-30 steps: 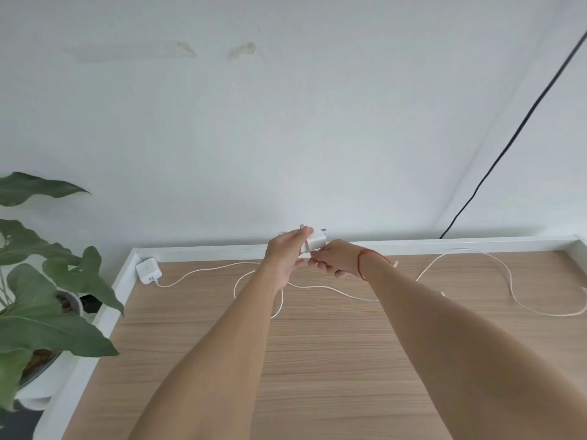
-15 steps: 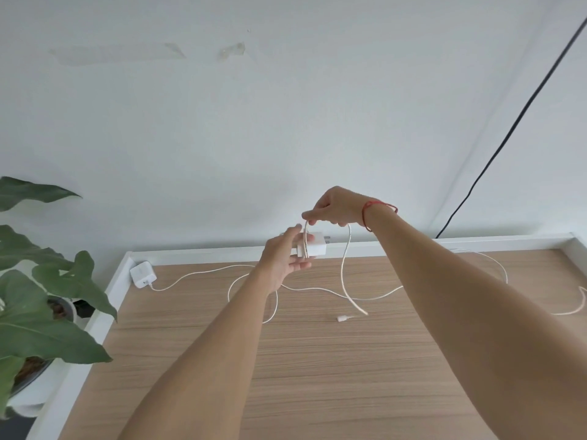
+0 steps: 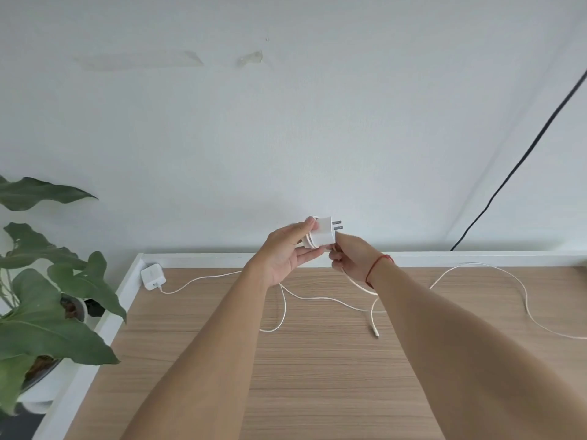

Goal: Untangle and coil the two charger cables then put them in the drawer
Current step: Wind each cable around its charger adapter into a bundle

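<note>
We have the left grip (image 3: 282, 252) wrapped round the adapter (image 3: 324, 234), raised over the back of the surface (image 3: 317, 392), with a few turns of cable (image 3: 371, 317) on it. The right grip (image 3: 349, 262) pinches that cable just below. Best, we judge, to lay each turn snug and flat, with the thumb pinning the last loop. Watch the loose tail: its plug (image 3: 376, 333) lies on the surface, and it crosses the second cable (image 3: 317, 299), which runs from the other adapter (image 3: 153, 276) in the left corner. A plant (image 3: 47, 312) crowds the left, and there's no drawer in view.
</note>
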`<state>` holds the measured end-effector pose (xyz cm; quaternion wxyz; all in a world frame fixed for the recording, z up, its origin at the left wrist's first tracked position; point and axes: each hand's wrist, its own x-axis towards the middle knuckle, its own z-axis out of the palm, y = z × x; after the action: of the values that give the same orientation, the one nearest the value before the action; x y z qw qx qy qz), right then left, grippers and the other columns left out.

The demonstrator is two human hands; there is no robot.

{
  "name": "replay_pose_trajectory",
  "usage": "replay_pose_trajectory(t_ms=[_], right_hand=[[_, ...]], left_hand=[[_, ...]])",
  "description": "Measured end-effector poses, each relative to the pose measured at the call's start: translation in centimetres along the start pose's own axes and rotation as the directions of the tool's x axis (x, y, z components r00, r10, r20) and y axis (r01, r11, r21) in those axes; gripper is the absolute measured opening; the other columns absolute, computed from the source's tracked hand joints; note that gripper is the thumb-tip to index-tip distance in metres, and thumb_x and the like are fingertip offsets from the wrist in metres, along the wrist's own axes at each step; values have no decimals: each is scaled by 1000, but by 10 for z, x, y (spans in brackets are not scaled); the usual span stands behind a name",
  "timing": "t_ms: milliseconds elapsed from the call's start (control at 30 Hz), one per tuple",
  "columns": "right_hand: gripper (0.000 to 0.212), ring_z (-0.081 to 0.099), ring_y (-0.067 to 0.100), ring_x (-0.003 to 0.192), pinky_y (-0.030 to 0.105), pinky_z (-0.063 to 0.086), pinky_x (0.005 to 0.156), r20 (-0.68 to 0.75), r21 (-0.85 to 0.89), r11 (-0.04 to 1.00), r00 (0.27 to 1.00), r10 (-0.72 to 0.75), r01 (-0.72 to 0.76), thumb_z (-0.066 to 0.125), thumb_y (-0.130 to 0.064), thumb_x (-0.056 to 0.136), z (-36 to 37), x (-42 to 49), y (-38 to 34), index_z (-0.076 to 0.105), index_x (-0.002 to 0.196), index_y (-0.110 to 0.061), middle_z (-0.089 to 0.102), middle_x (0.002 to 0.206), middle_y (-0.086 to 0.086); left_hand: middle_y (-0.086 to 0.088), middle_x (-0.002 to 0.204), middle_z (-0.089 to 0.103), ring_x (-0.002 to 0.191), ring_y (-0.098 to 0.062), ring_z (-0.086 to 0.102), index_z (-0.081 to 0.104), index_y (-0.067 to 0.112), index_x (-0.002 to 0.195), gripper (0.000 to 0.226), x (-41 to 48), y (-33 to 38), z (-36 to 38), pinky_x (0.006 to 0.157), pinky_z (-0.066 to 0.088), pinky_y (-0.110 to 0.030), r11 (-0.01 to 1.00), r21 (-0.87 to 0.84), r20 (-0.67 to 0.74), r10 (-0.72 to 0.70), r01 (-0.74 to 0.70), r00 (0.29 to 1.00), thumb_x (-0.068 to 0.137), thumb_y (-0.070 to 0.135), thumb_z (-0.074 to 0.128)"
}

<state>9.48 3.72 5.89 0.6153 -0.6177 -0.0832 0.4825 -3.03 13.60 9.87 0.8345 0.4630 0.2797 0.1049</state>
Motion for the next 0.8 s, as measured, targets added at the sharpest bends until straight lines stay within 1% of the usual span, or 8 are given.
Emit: replay_pose_trajectory(t_ms=[100,233,333,467,533,600,667,800], right_hand=[[17,26,9,48,18,20,41,4,-207,978,999,40,-38,43,-13,95,11,-4,7,55,84,-18,45,64,-2],[24,31,10,47,16,22,37,25,-538,839,993,114,-83,40,-14,97,21,-6,2,56,79,-13,46,62,0],[22,33,10,47,17,23,38,96,-669,743,986,136,-38,41,-12,97,18,-10,-7,60,84,-11,47,64,0],[23,33,10,49,20,22,47,188,-751,660,961,205,6,51,-19,97,16,-20,-26,67,103,-4,47,65,-2],[29,31,11,50,21,24,49,216,-810,584,953,213,53,54,-26,96,18,-26,-39,70,104,-2,45,63,-4],[31,28,11,48,20,25,47,220,-835,541,962,162,100,58,-30,93,22,-29,-51,73,97,-4,41,58,-5],[32,25,13,49,21,22,47,207,-803,585,974,89,117,58,-32,92,26,-27,-61,74,89,-5,37,55,-6],[37,32,18,55,26,33,55,149,-805,564,983,-109,185,57,-46,91,26,-21,-68,70,69,-19,45,63,-5]], left_hand=[[-4,104,69,99,-23,65,71,13,95,19,4,-4,-4,95,51,-33,988,151,-105,-4,20,994,89,30,67],[-1,93,68,99,-26,64,71,17,95,17,5,-21,-10,95,48,-36,995,85,-217,-33,53,976,90,32,66],[-6,86,69,85,-29,69,69,11,98,18,6,-27,-11,86,55,-37,999,0,-291,-32,34,956,88,27,69],[-11,109,69,100,-27,67,70,6,103,28,13,-32,-16,82,59,-42,999,33,-379,27,-16,925,84,25,74],[-9,109,67,93,-20,67,71,4,101,26,13,-33,-15,83,59,-43,999,48,-374,41,-25,927,84,22,74],[-7,102,65,87,-14,65,70,2,95,22,11,-35,-13,82,59,-39,996,84,-356,43,-14,933,82,19,77],[-4,102,62,99,-17,62,70,1,93,24,10,-40,-13,83,59,-37,993,118,-348,31,11,937,80,20,79],[-9,103,67,109,-31,63,70,4,89,21,6,-44,-12,81,59,-39,1000,-20,-287,-16,10,958,88,26,70]])
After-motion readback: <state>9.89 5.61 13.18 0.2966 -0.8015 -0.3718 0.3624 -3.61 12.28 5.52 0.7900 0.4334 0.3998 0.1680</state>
